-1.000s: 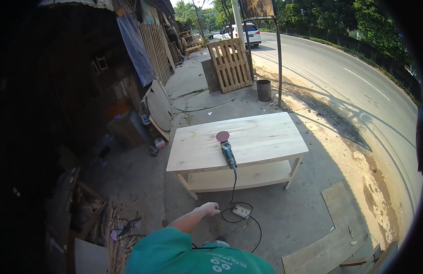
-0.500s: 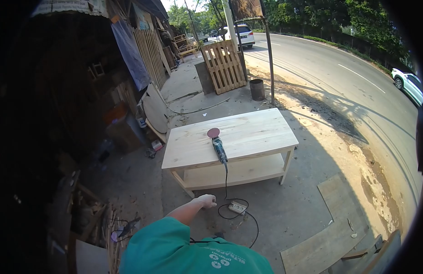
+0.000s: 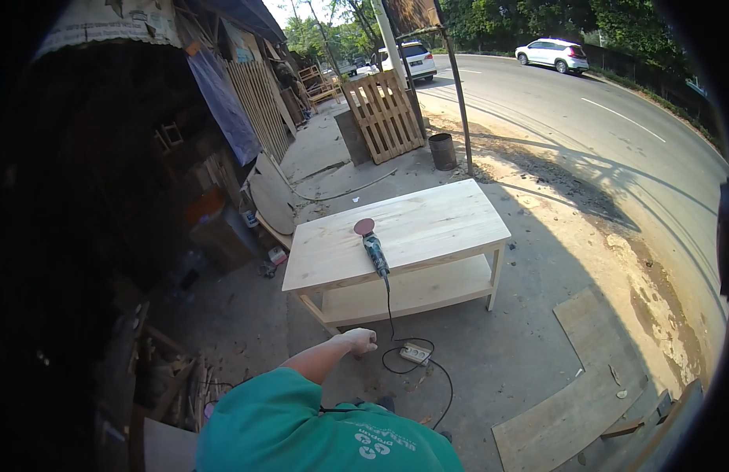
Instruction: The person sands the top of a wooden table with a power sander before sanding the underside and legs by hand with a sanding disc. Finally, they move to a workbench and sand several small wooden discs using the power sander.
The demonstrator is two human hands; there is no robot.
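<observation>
My left hand (image 3: 359,341), pale with dust, hangs in front of the low table with its fingers curled in. Nothing shows in it. An angle grinder (image 3: 373,250) with a reddish sanding disc (image 3: 364,227) lies disc-up on the bare wooden table (image 3: 427,214), near its front edge. From the tool a black cord (image 3: 390,307) drops to the ground, passing just right of my hand, and loops around a white power strip (image 3: 415,353). The table has a lower shelf (image 3: 404,295). My right hand is out of view.
Thin boards (image 3: 569,401) lie on the concrete at right. Scrap wood (image 3: 171,377) is piled at lower left. Beyond the table stand a wooden pallet (image 3: 384,118), a metal bucket (image 3: 442,152) and a post. A road with white cars (image 3: 551,55) runs along the right.
One white car on the road has moved away, up the road. The view has shifted slightly. My left hand stays curled; the grinder still lies on the table.
</observation>
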